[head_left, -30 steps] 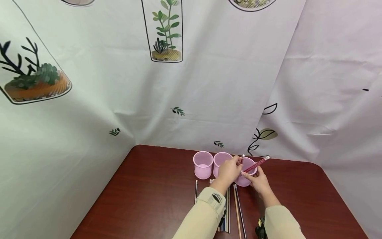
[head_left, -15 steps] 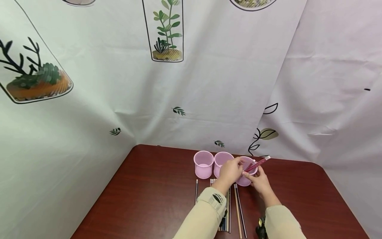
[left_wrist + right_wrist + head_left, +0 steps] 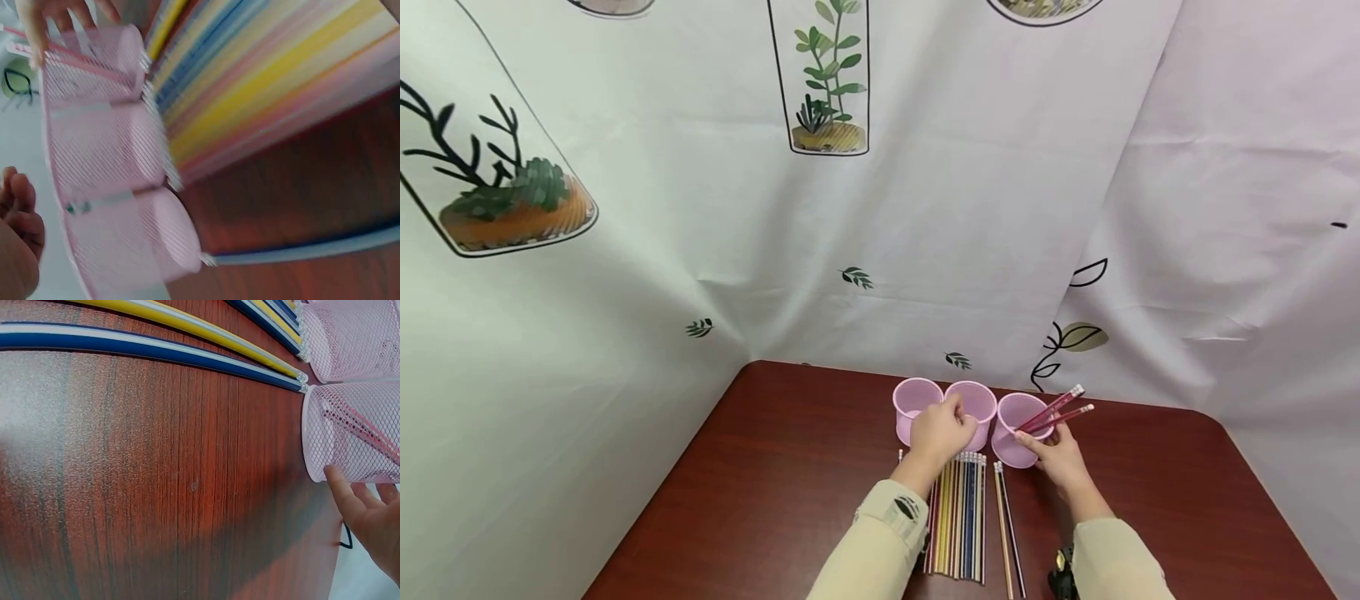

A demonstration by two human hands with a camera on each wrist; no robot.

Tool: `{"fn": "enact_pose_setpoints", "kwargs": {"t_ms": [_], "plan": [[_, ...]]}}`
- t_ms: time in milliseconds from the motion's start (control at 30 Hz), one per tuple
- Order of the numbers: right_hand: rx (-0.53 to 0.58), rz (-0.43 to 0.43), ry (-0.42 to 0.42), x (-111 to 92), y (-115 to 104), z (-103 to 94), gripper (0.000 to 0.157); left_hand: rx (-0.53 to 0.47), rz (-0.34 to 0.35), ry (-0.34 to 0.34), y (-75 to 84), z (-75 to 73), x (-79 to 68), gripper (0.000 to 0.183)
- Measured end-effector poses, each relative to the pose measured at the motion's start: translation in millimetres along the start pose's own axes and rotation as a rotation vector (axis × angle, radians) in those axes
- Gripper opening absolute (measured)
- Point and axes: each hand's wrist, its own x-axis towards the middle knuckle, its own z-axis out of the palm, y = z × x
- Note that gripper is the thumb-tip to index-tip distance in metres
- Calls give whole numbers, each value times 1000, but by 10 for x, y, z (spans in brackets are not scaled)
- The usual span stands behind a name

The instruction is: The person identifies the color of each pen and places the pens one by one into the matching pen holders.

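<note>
Three pink mesh pencil cups stand side by side: left (image 3: 917,398), middle (image 3: 979,408) and right (image 3: 1009,446). Inside the right one, a few red pencils (image 3: 1058,408) lean rightward past the rim. My right hand (image 3: 1063,462) grips this cup by its right side, thumb at the rim; the right wrist view shows its fingers (image 3: 340,487) against the mesh. My left hand (image 3: 938,432) hovers in front of the left and middle cups, fingers loosely curled and holding nothing. A row of striped pencils (image 3: 957,525) lies below the cups, partly behind the left sleeve.
Two separate pencils (image 3: 1007,529) lie right of the row. A single blue pencil (image 3: 306,250) lies apart on the left, mostly hidden by my arm in the head view. The reddish-brown table (image 3: 775,467) meets a white printed curtain (image 3: 925,250) at its back edge.
My left hand has let go of a red pencil, which now leans in the right cup, and has moved left, uncovering the middle cup and pencil row. My right hand stays on the right cup.
</note>
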Motion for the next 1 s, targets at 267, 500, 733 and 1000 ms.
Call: {"fn": "enact_pose_setpoints", "kwargs": {"t_ms": [267, 500, 733, 1000], "plan": [[-11, 32, -10, -46, -83, 5, 86, 104, 162, -138, -475, -77, -189, 15], [22, 67, -34, 38, 65, -24, 94, 63, -63, -492, -620, -46, -321, 23], [2, 99, -36, -29, -90, 1, 88, 31, -159, -549, -632, 37, -434, 25], [-14, 121, -41, -116, -249, 33, 80, 35, -188, -545, -615, 58, -443, 25]]}}
